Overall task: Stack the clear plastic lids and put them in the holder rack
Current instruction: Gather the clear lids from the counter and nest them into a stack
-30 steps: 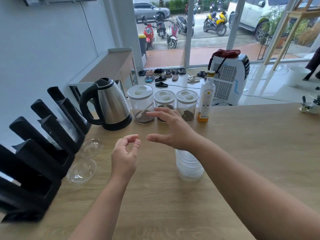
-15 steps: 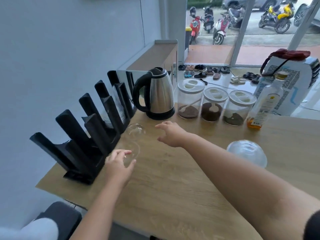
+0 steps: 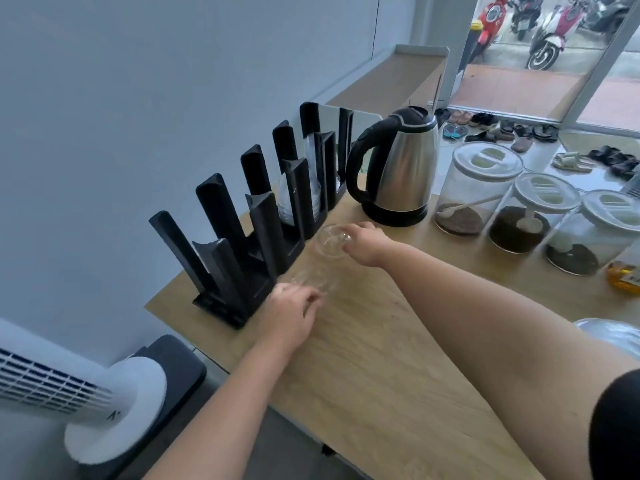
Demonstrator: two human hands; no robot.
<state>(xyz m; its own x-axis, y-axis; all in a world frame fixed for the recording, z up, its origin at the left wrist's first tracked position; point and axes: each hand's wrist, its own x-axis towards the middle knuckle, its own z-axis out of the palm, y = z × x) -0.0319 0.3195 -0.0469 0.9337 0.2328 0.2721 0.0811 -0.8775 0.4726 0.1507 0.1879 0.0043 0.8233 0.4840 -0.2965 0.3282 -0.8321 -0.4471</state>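
Both hands have closed in on the two loose dome lids beside the rack since half a second ago.

Head view: the right hand (image 3: 363, 243) pinches the far clear dome lid (image 3: 329, 242); the left hand (image 3: 289, 315), fingers curled, touches the near lid (image 3: 311, 280), grip unclear through blur. Each lid lies on the wooden counter (image 3: 381, 358) just at 3 o'clock of the black holder rack (image 3: 256, 223). A lid stack (image 3: 613, 336) sits far right; the kettle (image 3: 398, 168) stands at 1 o'clock.
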